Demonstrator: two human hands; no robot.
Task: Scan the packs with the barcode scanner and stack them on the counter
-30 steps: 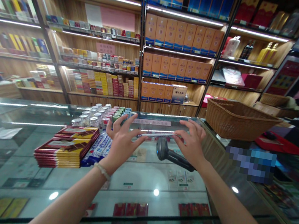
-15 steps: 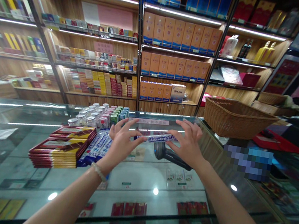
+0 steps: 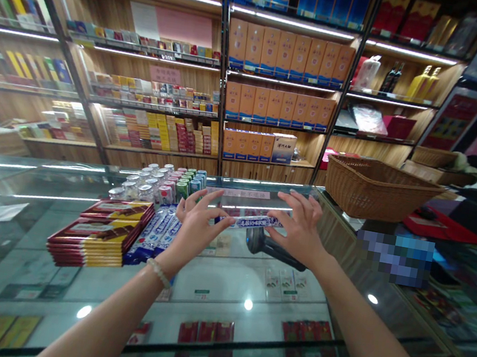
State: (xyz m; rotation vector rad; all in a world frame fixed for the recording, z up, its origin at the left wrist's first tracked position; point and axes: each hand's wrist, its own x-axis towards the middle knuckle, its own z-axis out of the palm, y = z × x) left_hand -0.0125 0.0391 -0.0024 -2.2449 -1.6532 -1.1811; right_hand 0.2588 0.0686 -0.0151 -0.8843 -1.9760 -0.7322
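Note:
Between my two hands is a slim blue-and-white candy stick pack (image 3: 250, 222), held level above the glass counter (image 3: 221, 274). My left hand (image 3: 198, 219) pinches its left end, and my right hand (image 3: 300, 227) pinches the right end between thumb and fingers. Below the pack lies a black handheld scanner (image 3: 274, 249) on the glass. Left of my left hand are more blue-and-white candy packs (image 3: 155, 231), beside stacked red-and-yellow chocolate bars (image 3: 99, 234). Behind those stand several small clear-lidded jars (image 3: 145, 183) and green and blue tubes (image 3: 191, 182).
A wicker basket (image 3: 377, 191) stands at the counter's back right, near a red mat (image 3: 446, 227). Shelves with orange boxes (image 3: 288, 55) and cigarette packs (image 3: 154, 133) line the back wall. A white paper (image 3: 5, 212) lies on the left glass. Flat packs show under the glass.
Almost nothing differs. Both hands keep hold of the candy pack in nearly the same place, with only a very slight shift of the fingers.

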